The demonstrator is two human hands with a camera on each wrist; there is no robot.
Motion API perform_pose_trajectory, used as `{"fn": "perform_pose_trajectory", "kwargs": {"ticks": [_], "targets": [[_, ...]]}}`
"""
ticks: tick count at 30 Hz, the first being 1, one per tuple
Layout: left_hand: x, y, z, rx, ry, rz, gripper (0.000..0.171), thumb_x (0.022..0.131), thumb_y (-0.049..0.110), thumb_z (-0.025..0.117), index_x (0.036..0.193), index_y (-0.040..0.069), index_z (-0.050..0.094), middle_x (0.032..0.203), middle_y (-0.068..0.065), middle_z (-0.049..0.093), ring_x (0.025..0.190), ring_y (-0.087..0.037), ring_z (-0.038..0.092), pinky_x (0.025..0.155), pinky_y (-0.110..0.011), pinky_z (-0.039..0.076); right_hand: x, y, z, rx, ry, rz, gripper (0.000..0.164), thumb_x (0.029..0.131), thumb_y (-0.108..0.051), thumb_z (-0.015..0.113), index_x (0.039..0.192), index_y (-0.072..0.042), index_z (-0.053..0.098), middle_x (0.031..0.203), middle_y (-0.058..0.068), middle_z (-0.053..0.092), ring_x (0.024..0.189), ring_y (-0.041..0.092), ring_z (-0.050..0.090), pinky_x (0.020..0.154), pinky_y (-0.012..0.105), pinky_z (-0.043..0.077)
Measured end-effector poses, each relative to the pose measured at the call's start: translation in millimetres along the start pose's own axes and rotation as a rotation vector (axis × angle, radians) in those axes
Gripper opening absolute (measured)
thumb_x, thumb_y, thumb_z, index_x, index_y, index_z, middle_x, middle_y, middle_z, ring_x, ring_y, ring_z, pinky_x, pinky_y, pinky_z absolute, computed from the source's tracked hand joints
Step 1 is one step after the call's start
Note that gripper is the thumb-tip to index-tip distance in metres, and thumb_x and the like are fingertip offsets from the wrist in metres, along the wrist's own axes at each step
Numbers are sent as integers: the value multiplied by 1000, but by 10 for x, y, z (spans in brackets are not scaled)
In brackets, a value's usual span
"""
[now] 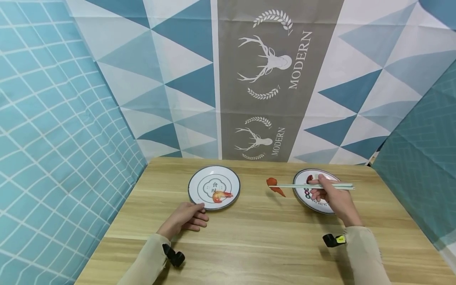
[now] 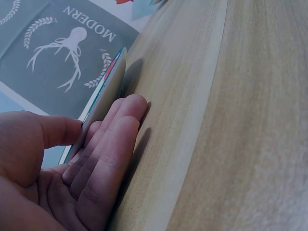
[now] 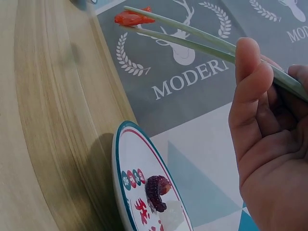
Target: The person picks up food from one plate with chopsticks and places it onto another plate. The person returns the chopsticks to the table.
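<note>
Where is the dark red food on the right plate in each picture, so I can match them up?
Head: dark red food right of centre, on the right plate, beside the right hand.
Left wrist: not in it.
Right wrist: dark red food low, near the middle.
Shared landmark: the word MODERN, partly covered in the right wrist view.

The head camera, set farthest back, looks forward and down across the pale wood-grain table [image 1: 249, 247] to its far edge. Close beside the left hand [image 1: 187, 217] and right hand [image 1: 336, 200], the wrist cameras, both tipped sideways, face that edge too. All three share the grey cloth panel printed with white stags [image 1: 265, 106].
</note>
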State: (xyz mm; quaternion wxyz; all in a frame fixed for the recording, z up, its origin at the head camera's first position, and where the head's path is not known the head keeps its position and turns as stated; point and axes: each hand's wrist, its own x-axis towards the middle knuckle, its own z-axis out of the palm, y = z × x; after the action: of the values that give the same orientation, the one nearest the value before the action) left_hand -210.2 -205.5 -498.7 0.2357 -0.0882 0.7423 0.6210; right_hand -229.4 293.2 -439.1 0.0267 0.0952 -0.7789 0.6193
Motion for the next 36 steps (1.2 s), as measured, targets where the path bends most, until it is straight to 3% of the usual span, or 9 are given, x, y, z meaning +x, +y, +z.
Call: {"fn": "perform_pose_trajectory", "kwargs": {"ticks": [4, 12, 17, 24, 36], "targets": [[0, -1, 0, 1, 5, -1, 40, 107, 37, 52, 109, -1, 65, 88, -8, 78, 71, -14, 76, 61, -30, 64, -1, -17, 29, 6, -3, 1, 62, 111, -42, 43, 122, 16, 64, 78, 8, 75, 65, 17, 69, 59, 27, 59], [10, 16, -4, 3, 3, -1, 40, 107, 37, 53, 109, -1, 65, 89, -8, 78, 72, -14, 76, 62, -30, 64, 34, -22, 78, 23, -28, -9, 53, 111, -41, 43, 115, 4, 70, 82, 11, 75, 68, 11, 70, 59, 26, 58], [19, 14, -7, 3, 1, 1, 40, 107, 37, 53, 109, -1, 65, 89, -8, 78, 72, -14, 76, 62, -30, 64, 52, -11, 102, 11, -36, -4, 59, 111, -42, 42, 119, 12, 66, 81, 7, 73, 68, 10, 69, 59, 24, 58], [11, 9, -6, 6, 1, 1, 41, 107, 37, 53, 109, -1, 65, 89, -8, 78, 72, -14, 76, 62, -30, 64, 82, -34, 153, 20, -56, -33, 52, 111, -40, 42, 113, 2, 71, 82, 8, 73, 69, 11, 70, 59, 25, 59], [5, 4, 4, 9, 8, -2, 40, 108, 36, 51, 109, -1, 65, 89, -7, 78, 72, -14, 76, 62, -30, 64, 109, -71, 242, -24, -40, 9, 64, 109, -48, 42, 120, 10, 67, 81, 0, 75, 69, 10, 68, 64, 24, 59]]}}
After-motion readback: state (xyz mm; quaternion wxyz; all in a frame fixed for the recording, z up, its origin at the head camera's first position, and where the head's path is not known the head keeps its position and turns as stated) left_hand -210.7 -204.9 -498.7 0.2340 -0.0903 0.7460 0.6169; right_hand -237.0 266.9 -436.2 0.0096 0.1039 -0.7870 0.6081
